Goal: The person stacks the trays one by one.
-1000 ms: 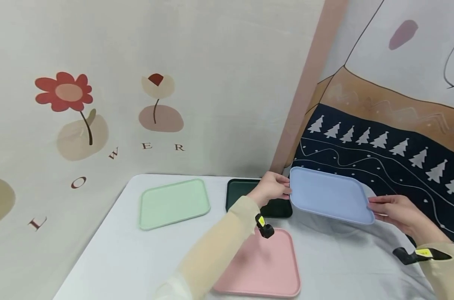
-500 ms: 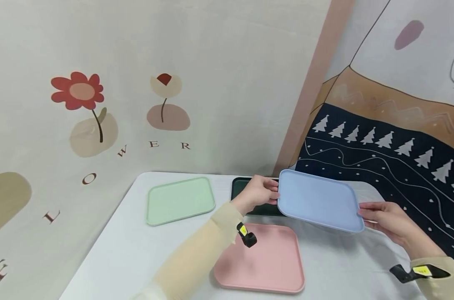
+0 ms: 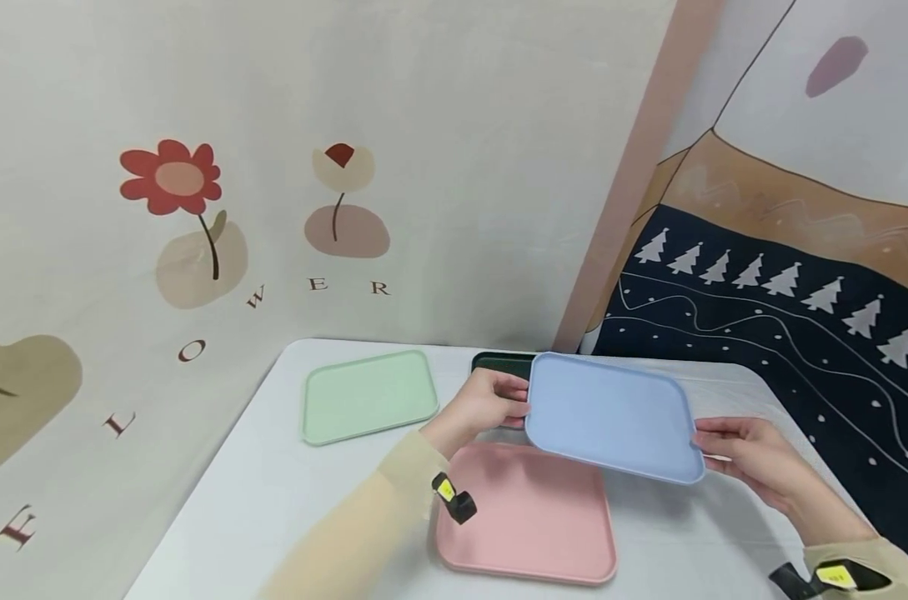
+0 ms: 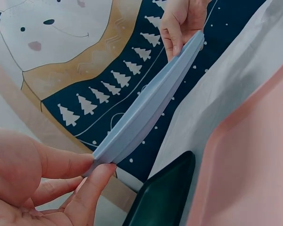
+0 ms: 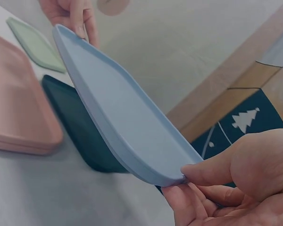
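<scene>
Between both hands a blue rectangular tray [image 3: 611,417] is held up off the table, tilted with its right end lower in the head view. My left hand [image 3: 479,407] pinches its left end between thumb and fingers. At the opposite end my right hand [image 3: 754,458] pinches the rim, thumb on top in the right wrist view. Below and in front lies a pink tray [image 3: 529,517], flat on the table. A dark green tray [image 3: 502,362] sits behind, largely hidden by the left hand and the blue tray.
A light green tray [image 3: 371,396] lies at the back left of the white-covered table [image 3: 273,500]. Behind stands a pale printed wall hanging [image 3: 454,208]; a dark blue tree-patterned cloth [image 3: 769,317] hangs at the right.
Both hands have carried the blue tray left and toward the front, nearer the pink tray. It now overlaps the pink tray's back right corner in the head view. The view has shifted slightly.
</scene>
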A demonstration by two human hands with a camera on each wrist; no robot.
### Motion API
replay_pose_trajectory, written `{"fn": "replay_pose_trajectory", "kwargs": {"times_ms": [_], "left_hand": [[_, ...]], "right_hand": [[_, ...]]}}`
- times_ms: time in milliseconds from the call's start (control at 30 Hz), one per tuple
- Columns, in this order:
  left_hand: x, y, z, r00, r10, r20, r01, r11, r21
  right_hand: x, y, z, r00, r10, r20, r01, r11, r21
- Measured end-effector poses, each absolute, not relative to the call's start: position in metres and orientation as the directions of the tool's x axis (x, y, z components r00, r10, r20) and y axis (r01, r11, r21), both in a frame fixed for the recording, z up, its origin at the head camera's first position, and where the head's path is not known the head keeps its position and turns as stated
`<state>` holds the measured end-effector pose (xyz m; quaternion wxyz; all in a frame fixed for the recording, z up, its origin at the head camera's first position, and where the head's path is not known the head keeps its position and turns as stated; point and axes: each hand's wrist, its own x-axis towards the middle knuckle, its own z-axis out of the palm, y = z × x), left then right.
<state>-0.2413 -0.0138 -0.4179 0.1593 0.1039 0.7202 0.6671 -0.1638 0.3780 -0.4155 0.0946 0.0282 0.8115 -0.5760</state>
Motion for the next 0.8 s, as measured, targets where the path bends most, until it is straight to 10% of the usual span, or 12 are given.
{"fn": "replay_pose_trajectory", "kwargs": {"times_ms": [800], "left_hand": [[-0.193,-0.082,-0.446,-0.942,0.319,-0.105,-0.068,0.125,0.990]], "right_hand": [[-0.144,0.319,-0.439,-0.958,-0.100,-0.269,0.238,0.247,-0.939]]}}
